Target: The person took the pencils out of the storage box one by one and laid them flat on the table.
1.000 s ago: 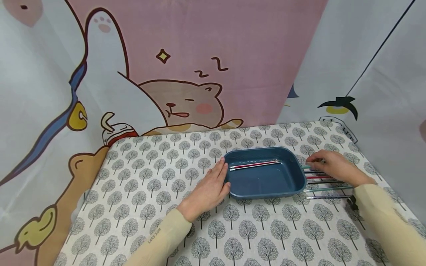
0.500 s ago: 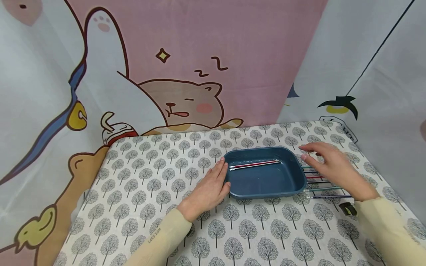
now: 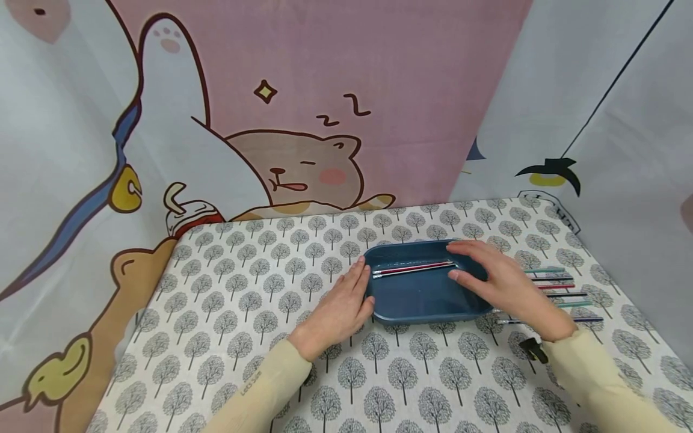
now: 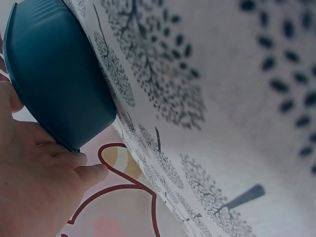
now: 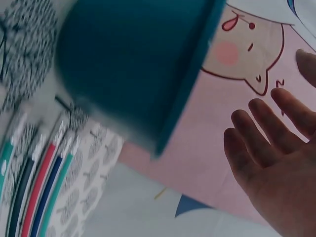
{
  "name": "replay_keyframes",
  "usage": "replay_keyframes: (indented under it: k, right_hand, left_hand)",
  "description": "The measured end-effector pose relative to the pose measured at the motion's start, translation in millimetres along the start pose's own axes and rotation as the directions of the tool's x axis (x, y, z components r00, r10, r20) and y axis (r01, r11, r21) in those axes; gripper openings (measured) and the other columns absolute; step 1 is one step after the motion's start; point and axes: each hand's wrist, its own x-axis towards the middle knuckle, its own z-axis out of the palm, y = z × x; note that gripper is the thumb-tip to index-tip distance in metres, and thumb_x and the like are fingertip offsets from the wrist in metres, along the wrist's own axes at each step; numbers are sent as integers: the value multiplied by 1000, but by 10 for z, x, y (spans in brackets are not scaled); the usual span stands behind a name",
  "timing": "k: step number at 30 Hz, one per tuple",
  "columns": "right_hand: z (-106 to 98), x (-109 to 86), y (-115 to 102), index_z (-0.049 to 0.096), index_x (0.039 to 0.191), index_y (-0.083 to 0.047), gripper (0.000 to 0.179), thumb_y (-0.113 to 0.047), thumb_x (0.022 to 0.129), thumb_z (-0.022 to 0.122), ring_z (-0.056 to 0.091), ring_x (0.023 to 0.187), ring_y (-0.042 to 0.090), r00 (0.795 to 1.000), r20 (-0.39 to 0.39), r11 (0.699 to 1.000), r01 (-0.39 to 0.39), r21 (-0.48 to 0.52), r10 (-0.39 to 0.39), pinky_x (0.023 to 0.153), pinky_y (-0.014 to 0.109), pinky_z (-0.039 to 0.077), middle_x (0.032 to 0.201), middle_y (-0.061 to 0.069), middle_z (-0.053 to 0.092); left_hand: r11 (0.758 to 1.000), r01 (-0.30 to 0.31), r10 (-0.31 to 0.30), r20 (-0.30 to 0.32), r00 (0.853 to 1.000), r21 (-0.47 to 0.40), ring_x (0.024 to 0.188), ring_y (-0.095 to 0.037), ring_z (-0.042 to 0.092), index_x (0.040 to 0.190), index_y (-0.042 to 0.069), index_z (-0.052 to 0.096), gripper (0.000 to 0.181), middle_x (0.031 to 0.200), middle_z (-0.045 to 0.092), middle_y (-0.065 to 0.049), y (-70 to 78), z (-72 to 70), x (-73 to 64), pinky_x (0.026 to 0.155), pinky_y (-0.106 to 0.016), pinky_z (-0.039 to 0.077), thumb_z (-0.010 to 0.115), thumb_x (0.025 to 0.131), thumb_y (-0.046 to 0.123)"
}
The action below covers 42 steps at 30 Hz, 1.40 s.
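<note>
A blue rectangular tray lies on the patterned cloth. My left hand rests on its left end with straight fingers; in the left wrist view those fingers touch the tray's rim. Over the tray's right end, my right hand hovers with thumb and fingers apart, holding nothing. The right wrist view also shows this hand with bare, spread fingers. Inside the tray, slim pen-like sticks, red and whitish, lie along the back side.
Several similar sticks with silvery ends, in green, dark and red, lie side by side on the cloth right of the tray, partly behind the right arm. A small black object shows beside the right sleeve. Printed curtains stand behind the table.
My right hand has come off the sticks on the right, its fingers spreading, and moved left over the tray's right end. The left hand and the tray have stayed put.
</note>
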Motion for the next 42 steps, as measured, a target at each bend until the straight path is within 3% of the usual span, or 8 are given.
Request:
replay_keyframes:
  k: [11, 18, 26, 34, 42]
  right_hand:
    - [339, 121, -105, 50, 142, -22, 55, -44, 93, 61, 42, 133, 26, 990, 138, 998, -3, 64, -6, 101, 53, 40, 146, 4, 45]
    - [530, 200, -92, 47, 145, -18, 62, -51, 93, 58, 35, 138, 26, 979, 204, 996, -19, 84, 2, 105, 53, 37, 150, 7, 41]
    - [678, 297, -73, 44, 147, -17, 66, -47, 91, 63, 41, 134, 26, 970, 240, 997, 16, 81, -36, 104, 51, 39, 147, 8, 44]
    - [767, 371, -51, 38, 149, -20, 70, -43, 90, 67, 42, 133, 23, 954, 299, 999, -13, 51, -3, 103, 49, 41, 148, 5, 42]
    - [853, 420, -26, 42, 147, -15, 70, -45, 88, 68, 43, 132, 22, 944, 329, 1000, -20, 23, 12, 104, 47, 40, 146, 5, 45]
  left_hand:
    - [1000, -5, 5, 0, 1000, 6, 146, -23, 4, 153, -1, 15, 65, 161, -2, -13, -13, 9, 1, 113, -48, 25, 27, 104, 40]
    - [1000, -3, 3, -2, 1000, -3, 146, -22, 4, 153, 0, 16, 64, 161, 0, -13, -12, 4, 8, 113, -47, 26, 31, 104, 37]
    - [1000, -10, 10, -5, 1000, -2, 146, -23, 7, 153, -1, 17, 64, 161, 5, -16, -20, 0, 5, 113, -48, 27, 30, 104, 38]
    - [1000, -3, 3, 3, 1000, 2, 146, -21, 5, 153, 0, 16, 64, 161, 4, -15, -18, -3, 4, 113, -48, 26, 29, 104, 39]
    - [1000, -6, 6, 4, 1000, 2, 146, -22, 7, 153, 0, 17, 65, 161, 3, -14, -20, 3, 7, 113, -47, 26, 29, 104, 39]
